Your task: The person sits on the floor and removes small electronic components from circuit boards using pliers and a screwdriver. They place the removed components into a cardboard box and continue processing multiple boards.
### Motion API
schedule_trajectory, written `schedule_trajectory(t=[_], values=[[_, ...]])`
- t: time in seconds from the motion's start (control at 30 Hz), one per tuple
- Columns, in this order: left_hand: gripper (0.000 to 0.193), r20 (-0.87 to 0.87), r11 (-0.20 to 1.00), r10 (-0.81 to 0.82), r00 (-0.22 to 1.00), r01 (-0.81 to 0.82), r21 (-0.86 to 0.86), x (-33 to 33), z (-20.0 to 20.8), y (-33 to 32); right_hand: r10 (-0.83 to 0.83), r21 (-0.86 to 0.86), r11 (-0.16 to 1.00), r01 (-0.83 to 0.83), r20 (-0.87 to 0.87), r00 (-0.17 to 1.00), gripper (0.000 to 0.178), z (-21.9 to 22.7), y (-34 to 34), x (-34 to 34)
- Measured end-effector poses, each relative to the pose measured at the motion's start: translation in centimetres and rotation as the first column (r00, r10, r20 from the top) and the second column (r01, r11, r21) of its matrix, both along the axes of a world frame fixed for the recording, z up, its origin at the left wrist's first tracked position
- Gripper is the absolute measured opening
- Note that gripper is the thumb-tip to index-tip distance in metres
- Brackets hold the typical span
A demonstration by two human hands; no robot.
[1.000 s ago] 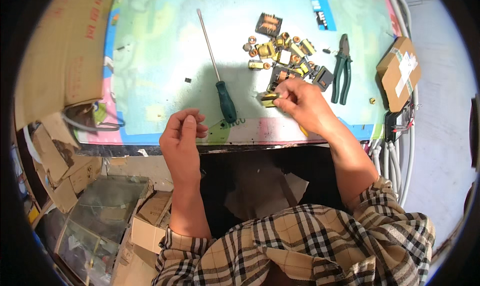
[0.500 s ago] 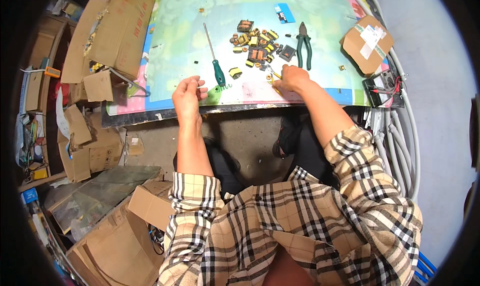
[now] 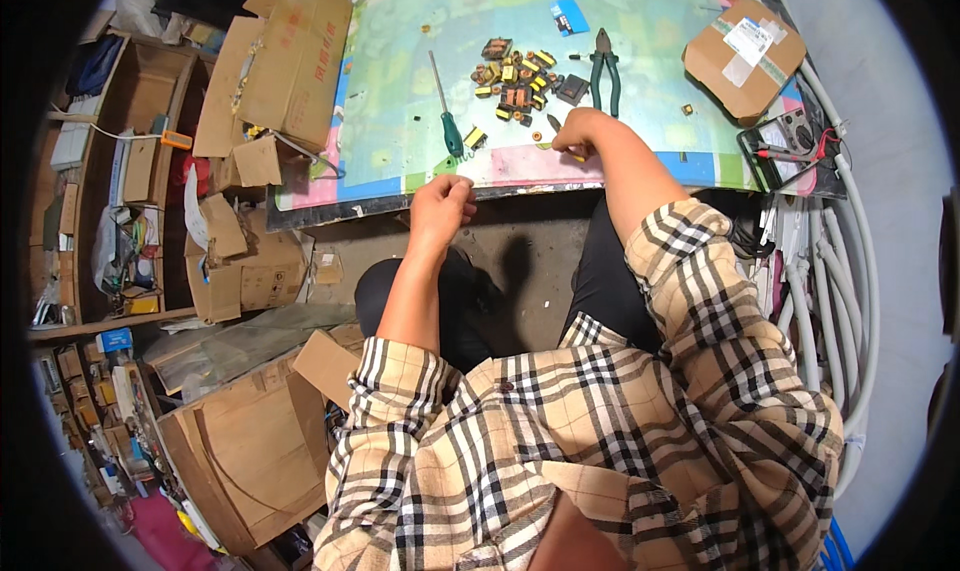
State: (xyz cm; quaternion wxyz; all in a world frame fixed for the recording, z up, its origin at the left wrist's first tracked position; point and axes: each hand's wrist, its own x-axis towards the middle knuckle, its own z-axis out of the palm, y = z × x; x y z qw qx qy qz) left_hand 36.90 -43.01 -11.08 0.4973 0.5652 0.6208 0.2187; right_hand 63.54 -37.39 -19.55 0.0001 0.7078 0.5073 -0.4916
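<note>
Both hands have kept to nearly the same spots on the worktop [image 3: 420, 121] since the earlier frames, while the head has pulled back and tilted, so that more of the checked shirt, the dark lap and the cardboard boxes [image 3: 285, 66] on the person's left now show. At the near edge of the mat the right hand [image 3: 582, 133] is curled with its fingers drawn together on a small yellowish part [image 3: 578, 155], a closed pinch that seems to hold the piece down or lift it just off the surface; the part is too small to tell which. That hand sits just beside the heap of small yellow and dark electronic components [image 3: 515, 76], which lie bunched within easy reach, probably so that pieces can be picked off one at a time. The left hand [image 3: 442, 203] hangs over the front edge of the worktop, fingers folded into a loose fist with fingertips meeting; whether something thin is pinched there I cannot tell. Near it, toward the heap, the green-handled screwdriver [image 3: 446, 106] lies with its handle toward the person, ready for a grip. Beyond the heap, green-handled pliers [image 3: 604, 71] lie closed, a small blue card [image 3: 570, 16] farther back. A taped cardboard box [image 3: 745, 56] and a meter with red and black leads [image 3: 790, 146] are pushed to the right edge, beside a bundle of pale hoses [image 3: 840, 271], out of the working area.
</note>
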Motion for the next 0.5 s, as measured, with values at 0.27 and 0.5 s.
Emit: schedule_trajectory(t=[0.27, 0.5], values=[[0.024, -0.461, 0.898, -0.222, 0.859, 0.364, 0.246, 7.1, -7.2, 4.2, 0.059, 0.113, 0.991, -0.068, 0.084, 0.995, 0.03, 2.4, 0.4, 0.1], [0.027, -0.618, 0.806, -0.268, 0.739, 0.524, 0.278, 11.2, -11.2, 6.7, 0.235, -0.02, 0.972, -0.236, 0.193, 0.953, 0.039, 2.8, 1.5, -1.0]])
